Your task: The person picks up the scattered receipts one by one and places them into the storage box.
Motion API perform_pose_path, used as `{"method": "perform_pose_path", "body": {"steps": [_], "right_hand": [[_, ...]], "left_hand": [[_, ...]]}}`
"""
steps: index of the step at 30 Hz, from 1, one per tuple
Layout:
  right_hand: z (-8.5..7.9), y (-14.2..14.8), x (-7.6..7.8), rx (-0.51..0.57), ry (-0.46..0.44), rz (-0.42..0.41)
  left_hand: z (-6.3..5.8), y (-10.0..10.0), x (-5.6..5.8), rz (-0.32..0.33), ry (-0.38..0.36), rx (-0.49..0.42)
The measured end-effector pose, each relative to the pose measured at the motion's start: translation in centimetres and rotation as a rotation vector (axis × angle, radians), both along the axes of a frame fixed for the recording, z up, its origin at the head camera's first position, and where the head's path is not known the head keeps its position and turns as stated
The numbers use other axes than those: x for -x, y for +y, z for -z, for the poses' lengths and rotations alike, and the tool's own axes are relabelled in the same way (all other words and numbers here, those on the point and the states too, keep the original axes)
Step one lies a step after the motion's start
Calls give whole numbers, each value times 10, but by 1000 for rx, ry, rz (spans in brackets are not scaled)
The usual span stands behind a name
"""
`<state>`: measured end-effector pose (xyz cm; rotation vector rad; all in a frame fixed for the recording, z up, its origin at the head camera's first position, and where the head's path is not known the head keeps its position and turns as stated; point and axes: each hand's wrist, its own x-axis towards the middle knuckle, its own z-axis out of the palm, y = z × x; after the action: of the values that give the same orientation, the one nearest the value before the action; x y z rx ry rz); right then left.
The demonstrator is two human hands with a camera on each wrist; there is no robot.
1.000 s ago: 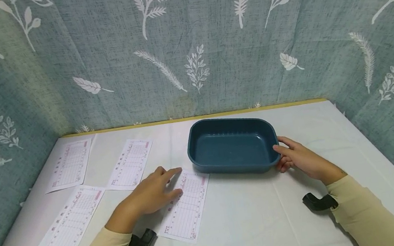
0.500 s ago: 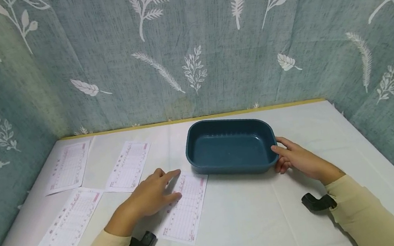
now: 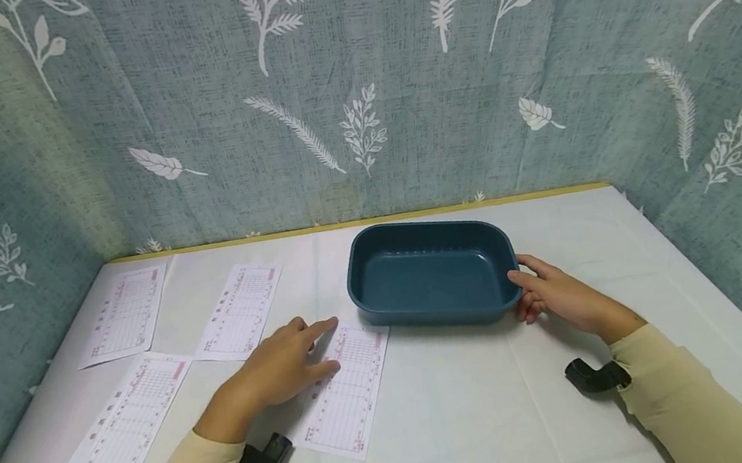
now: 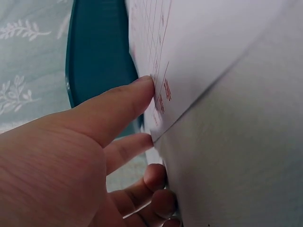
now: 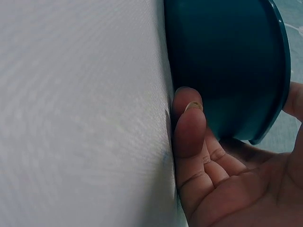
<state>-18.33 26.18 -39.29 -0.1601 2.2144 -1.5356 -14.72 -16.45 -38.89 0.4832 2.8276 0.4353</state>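
Note:
A dark teal plastic basin (image 3: pixel 433 278) sits upright near the back of the table, with nothing inside it. At its right end my right hand (image 3: pixel 559 299) holds the wall, thumb over the rim and fingers against the outside. The right wrist view shows those fingers low beside the basin (image 5: pixel 222 61), close to the tabletop. My left hand (image 3: pixel 283 364) rests over a printed form (image 3: pixel 346 395) in front of the basin's left corner. Its index finger is extended, and the thumb touches the paper (image 4: pixel 189 56) in the left wrist view. Other fingers are loosely bent on the table.
Three more printed forms lie to the left: a back-left sheet (image 3: pixel 124 311), a middle sheet (image 3: pixel 237 312) and a front-left sheet (image 3: pixel 119 429). A white cloth covers the table (image 3: pixel 465 414). Patterned fabric (image 3: pixel 216 127) walls the back and sides.
The head view has shifted slightly, moving the whole scene a little to the left. Both hands, the basin and the forms keep their places relative to each other.

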Motion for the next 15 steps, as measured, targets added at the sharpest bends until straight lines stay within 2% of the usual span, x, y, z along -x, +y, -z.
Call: {"method": "perform_pose_path", "body": {"steps": [7,15], "right_hand": [[0,2,0,-1,1,0],[1,2,0,0,-2,-3]], "left_hand": [[0,1,0,-6,1,3],[-3,3,-2,-12,3,50]]}}
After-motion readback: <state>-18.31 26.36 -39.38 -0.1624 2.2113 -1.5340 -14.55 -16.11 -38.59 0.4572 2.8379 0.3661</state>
